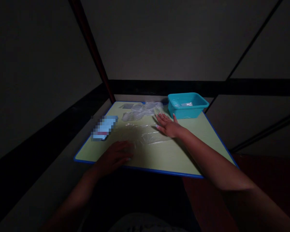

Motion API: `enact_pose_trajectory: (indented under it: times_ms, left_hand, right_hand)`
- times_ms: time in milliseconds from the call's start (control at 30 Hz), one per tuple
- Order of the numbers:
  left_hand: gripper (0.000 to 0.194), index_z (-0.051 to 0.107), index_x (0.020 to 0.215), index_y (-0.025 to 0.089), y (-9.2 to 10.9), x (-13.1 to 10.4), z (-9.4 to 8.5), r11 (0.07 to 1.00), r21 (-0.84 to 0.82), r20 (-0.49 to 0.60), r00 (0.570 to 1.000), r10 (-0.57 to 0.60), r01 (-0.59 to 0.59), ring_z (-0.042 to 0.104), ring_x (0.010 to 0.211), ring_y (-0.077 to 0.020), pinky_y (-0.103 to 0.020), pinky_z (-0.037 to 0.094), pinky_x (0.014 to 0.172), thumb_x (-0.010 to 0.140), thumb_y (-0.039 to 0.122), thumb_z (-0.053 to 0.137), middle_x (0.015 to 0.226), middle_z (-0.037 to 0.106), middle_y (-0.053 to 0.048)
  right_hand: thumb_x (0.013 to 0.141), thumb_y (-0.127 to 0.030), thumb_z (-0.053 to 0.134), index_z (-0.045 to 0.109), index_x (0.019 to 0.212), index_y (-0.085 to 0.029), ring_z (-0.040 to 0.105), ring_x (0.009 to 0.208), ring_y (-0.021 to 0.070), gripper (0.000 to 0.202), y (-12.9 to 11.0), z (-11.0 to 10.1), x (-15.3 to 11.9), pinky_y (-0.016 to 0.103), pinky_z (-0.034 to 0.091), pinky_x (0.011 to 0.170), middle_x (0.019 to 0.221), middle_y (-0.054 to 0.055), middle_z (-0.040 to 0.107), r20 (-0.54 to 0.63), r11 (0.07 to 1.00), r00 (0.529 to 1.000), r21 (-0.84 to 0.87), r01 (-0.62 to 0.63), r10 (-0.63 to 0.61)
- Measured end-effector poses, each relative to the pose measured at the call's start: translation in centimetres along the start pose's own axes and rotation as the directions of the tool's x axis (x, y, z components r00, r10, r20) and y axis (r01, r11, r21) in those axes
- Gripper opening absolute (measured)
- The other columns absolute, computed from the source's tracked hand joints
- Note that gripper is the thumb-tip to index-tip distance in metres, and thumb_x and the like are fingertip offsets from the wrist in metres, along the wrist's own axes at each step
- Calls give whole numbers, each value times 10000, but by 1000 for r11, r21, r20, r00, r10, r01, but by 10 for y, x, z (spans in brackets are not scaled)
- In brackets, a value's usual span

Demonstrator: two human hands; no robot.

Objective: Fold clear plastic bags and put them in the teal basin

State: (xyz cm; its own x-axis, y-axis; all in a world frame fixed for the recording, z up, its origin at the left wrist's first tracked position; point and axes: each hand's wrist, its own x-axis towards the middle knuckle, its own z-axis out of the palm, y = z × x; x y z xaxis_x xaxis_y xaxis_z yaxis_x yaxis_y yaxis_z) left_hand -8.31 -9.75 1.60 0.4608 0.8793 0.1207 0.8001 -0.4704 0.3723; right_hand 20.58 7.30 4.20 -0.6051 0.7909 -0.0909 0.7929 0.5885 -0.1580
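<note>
A clear plastic bag (151, 137) lies flat across the middle of the pale yellow tabletop, with creases catching the light. My right hand (168, 125) rests at its right side, fingers spread and palm down, holding nothing. Nearer the front edge, at the left of the bag, is my left hand (117, 154), dim and slightly blurred. Its fingers stretch out toward the bag's left end; whether they touch the plastic I cannot tell. Beyond both hands, several crumpled clear bags (141, 111) lie in a loose heap.
A turquoise plastic basket (186, 112) stands at the back right corner with some clear plastic inside. On the left lies a phone (103, 129) with a lit, pixelated screen. The table has a blue rim (164, 172). Walls stand close behind and to the left.
</note>
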Motion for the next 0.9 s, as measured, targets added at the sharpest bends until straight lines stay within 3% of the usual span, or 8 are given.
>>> enact_pose_trajectory:
  times_ms: [67, 167, 300, 400, 500, 700, 900]
  left_hand:
    - [299, 696, 1097, 335, -8, -4, 2, 1000, 22, -29, 1000, -2, 2, 405, 1333, -252, -493, 279, 1110, 933, 391, 452, 1397, 521, -3]
    - [301, 674, 1142, 349, -15, -6, 5, 1000, 24, -57, 998, 22, -20, 426, 1324, -250, -483, 304, 1101, 931, 392, 465, 1379, 539, -5]
    - [343, 598, 1251, 348, -17, -6, 11, 1000, 11, -69, 997, 22, -22, 448, 1313, -236, -500, 293, 1109, 937, 368, 460, 1356, 558, -13]
    - [372, 561, 1293, 333, -17, -4, 13, 1000, -17, -79, 997, -3, 2, 446, 1316, -231, -503, 305, 1106, 941, 364, 445, 1341, 567, -15]
    - [370, 569, 1285, 329, -17, -3, 12, 998, -67, -91, 996, -22, 16, 444, 1318, -220, -482, 317, 1107, 939, 374, 448, 1329, 575, -9]
    - [349, 635, 1210, 305, -15, 2, 4, 975, -207, -100, 989, -108, 86, 465, 1302, -212, -448, 357, 1098, 929, 404, 455, 1275, 619, 4]
    - [379, 699, 1118, 256, -12, 7, 1, 921, -356, -153, 963, -222, 156, 546, 1225, -252, -456, 422, 1049, 888, 480, 498, 1223, 655, -37]
  right_hand:
    - [951, -557, 287, 92, 1520, -238, 50, 1445, 265, 680, -5, -13, -14, 616, -59, 1090, 1573, 71, 48, -3, 996, 996, 12, 89, -89]
    - [935, -567, 354, 218, 1499, -277, 105, 1437, 279, 649, -5, -25, -39, 605, 35, 1109, 1566, 46, 131, 83, 960, 961, 117, 253, -263]
    - [948, -550, 366, 530, 1332, -287, 226, 1414, 222, 494, 11, -19, -62, 503, 138, 1135, 1501, 28, 347, 68, 857, 891, 316, 407, -448]
    - [949, -530, 390, 662, 1174, -236, 294, 1389, 208, 459, 24, -9, -66, 462, 178, 1133, 1411, 66, 485, -1, 801, 885, 425, 422, -466]
    - [934, -509, 442, 660, 1174, -243, 352, 1361, 221, 420, 28, -4, -64, 481, 178, 1131, 1360, 76, 543, -25, 792, 891, 447, 416, -453]
    - [860, -363, 601, 600, 1243, -256, 479, 1273, 251, 398, 22, 6, -61, 534, 182, 1121, 1338, 92, 566, -93, 865, 918, 312, 394, -385]
    - [873, -323, 575, 610, 1227, -198, 523, 1224, 268, 378, 23, 13, -59, 526, 316, 1067, 1303, 130, 589, -168, 878, 900, 209, 431, -402]
